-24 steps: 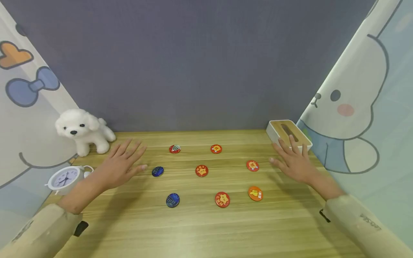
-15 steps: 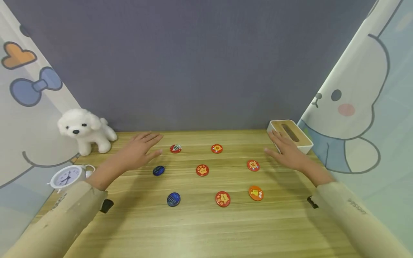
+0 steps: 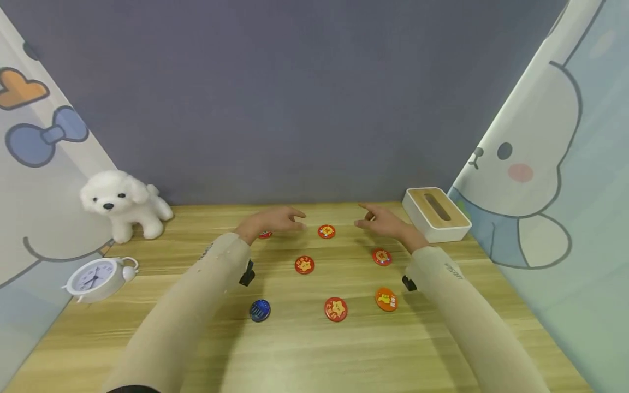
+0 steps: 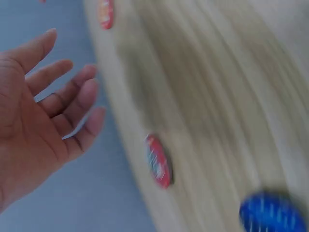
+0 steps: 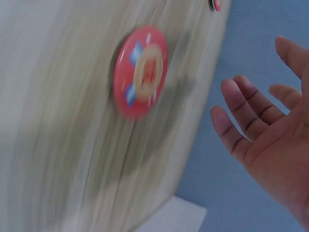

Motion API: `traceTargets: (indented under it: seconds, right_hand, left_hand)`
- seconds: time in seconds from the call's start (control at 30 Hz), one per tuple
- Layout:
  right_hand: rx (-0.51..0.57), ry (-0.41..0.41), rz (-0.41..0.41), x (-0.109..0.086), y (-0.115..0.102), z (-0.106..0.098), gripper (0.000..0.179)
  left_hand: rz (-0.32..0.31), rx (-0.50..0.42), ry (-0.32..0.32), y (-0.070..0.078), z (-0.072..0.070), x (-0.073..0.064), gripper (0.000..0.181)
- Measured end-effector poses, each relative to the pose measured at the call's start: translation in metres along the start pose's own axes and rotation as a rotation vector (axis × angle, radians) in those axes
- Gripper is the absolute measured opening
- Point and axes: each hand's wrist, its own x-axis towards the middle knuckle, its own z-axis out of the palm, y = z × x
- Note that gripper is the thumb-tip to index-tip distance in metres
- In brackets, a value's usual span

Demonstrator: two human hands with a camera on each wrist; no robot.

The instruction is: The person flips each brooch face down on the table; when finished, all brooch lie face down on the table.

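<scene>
Hovering: two hands (image 3: 277, 219) (image 3: 385, 222). Five red badges (image 3: 265, 235) (image 3: 326, 231) (image 3: 304, 265) (image 3: 381, 256) (image 3: 336, 309), one orange badge (image 3: 386, 299).

From my remote post I count seven badges in the head view: five red badges (image 3: 336, 309), one orange badge (image 3: 386, 299), one blue badge (image 3: 260, 310). The left wrist view gives me three, two red and one blue; whether that blue repeats, I cannot tell. The right wrist view gives two, both red. Also recorded: two hands (image 3: 275, 219) (image 3: 385, 222), two sleeves (image 3: 191, 300) (image 3: 464, 305), one toy dog (image 3: 125, 202), one clock (image 3: 95, 278), one box (image 3: 444, 234), one table (image 3: 295, 360)
</scene>
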Motion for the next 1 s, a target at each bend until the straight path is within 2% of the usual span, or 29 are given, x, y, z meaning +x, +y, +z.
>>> traceTargets:
  seconds: [0.17, 0.37, 0.57, 0.73, 1.0]
  right_hand:
    - [-0.043, -0.023, -0.016, 0.024, -0.01, 0.02, 0.066]
    - [-0.082, -0.05, -0.029, 0.04, -0.016, 0.037, 0.057]
    - [-0.102, -0.06, -0.059, 0.048, -0.019, 0.047, 0.051]
    - [-0.121, -0.078, -0.013, 0.051, -0.021, 0.049, 0.051]
    - [-0.198, -0.084, 0.041, 0.055, -0.02, 0.051, 0.052]
  left_hand:
    - [0.033, 0.026, 0.03, 0.002, 0.017, 0.033, 0.054]
    - [0.041, 0.016, 0.082, 0.001, 0.028, 0.051, 0.053]
    - [0.066, 0.075, 0.09, 0.0, 0.034, 0.06, 0.052]
    - [0.031, 0.169, 0.095, 0.001, 0.037, 0.062, 0.054]
    - [0.029, 0.165, 0.107, -0.004, 0.041, 0.067, 0.048]
